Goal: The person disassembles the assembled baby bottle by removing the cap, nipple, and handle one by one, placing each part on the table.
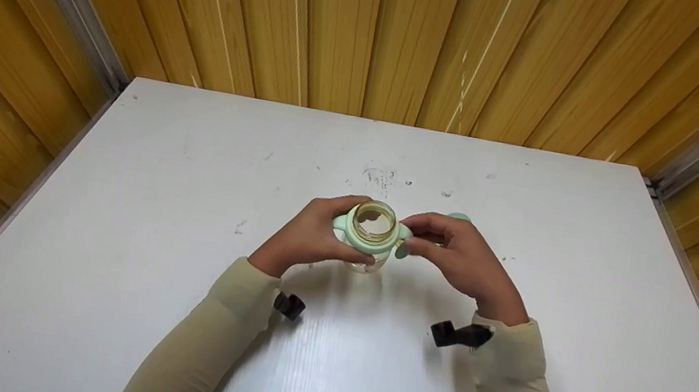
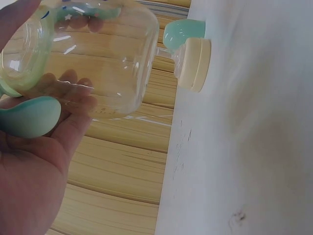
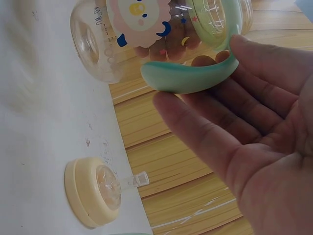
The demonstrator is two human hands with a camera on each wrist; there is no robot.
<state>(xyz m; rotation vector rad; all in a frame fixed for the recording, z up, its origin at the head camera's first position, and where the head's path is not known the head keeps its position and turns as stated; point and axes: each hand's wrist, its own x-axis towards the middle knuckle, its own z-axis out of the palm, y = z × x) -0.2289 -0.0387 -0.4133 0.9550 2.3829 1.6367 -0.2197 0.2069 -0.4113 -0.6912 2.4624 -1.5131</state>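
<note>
A clear baby bottle with an uncovered mouth stands roughly upright between both hands, held above the table. Round its neck sits a mint-green ring with two curved handles. My left hand grips the bottle at the ring, thumb on the near side and fingers behind it. On the other side my right hand holds the right handle between thumb and fingers. A printed animal face shows on the bottle's wall in the right wrist view.
A cream nipple collar with a short clear tube lies on the white table. Close to it is a mint-green cap, partly hidden behind my right hand in the head view. Wood-patterned panels rise at the back and sides.
</note>
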